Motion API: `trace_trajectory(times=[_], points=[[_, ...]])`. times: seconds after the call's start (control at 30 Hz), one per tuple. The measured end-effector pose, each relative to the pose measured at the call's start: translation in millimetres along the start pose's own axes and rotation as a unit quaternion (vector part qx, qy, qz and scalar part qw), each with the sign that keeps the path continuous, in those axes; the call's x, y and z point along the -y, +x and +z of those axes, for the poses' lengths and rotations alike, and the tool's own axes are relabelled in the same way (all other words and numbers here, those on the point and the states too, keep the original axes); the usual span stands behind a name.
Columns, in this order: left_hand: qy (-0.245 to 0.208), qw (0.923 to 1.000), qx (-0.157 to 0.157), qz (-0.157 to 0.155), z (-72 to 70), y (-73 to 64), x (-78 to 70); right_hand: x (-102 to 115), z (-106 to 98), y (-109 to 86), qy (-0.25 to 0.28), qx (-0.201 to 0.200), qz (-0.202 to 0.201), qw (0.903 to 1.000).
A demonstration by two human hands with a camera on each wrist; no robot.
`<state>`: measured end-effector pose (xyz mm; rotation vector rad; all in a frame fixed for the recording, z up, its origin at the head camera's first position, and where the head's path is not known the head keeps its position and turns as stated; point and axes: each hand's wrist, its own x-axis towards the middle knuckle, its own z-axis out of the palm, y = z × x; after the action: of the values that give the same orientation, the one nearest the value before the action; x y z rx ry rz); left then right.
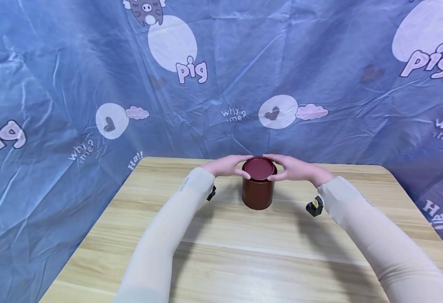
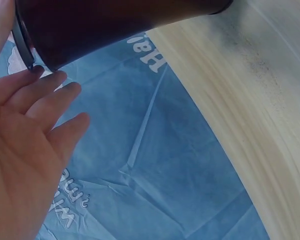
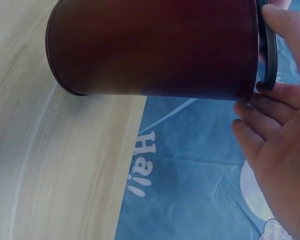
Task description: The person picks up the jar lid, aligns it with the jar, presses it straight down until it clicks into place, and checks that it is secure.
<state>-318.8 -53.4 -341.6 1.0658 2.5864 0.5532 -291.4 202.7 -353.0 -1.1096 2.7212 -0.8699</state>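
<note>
A dark red-brown cylindrical canister (image 1: 258, 194) stands upright on the wooden table, its round lid (image 1: 259, 168) on top. From the left, my left hand (image 1: 226, 165) grips the lid's edge, thumb in front and fingers behind. My right hand (image 1: 296, 168) holds the opposite edge the same way. In the right wrist view a narrow gap shows between the lid's rim (image 3: 271, 55) and the canister body (image 3: 155, 47). Fingertips of the left hand (image 2: 32, 125) touch the rim from below in the left wrist view. The canister's inside is hidden.
The pale wood-grain table (image 1: 221, 261) extends toward me from the canister. Behind its far edge and along the sides hangs a blue cloth (image 1: 221, 84) printed with pigs, hearts and words. Both forearms wear light sleeves (image 1: 160, 240), with small black devices (image 1: 314, 206) at the wrists.
</note>
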Motion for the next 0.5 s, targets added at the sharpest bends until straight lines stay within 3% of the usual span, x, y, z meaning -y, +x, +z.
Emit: trace_trajectory(times=[0.13, 0.3, 0.5], points=[[-0.008, 0.9999, 0.008, 0.008, 0.6, 2.6, 2.7, -1.9, 1.6, -0.5, -0.007, -0.005, -0.015, 0.9998], [-0.009, 0.9995, 0.018, 0.025, -0.5, 5.6, 3.9, 1.5, 1.2, 1.3, 0.038, 0.017, 0.013, 0.9991], [0.005, 0.9988, 0.045, 0.021, -4.5, 8.7, 3.0, -0.3, 1.6, 2.6, 0.08, 0.04, 0.048, 0.9949]])
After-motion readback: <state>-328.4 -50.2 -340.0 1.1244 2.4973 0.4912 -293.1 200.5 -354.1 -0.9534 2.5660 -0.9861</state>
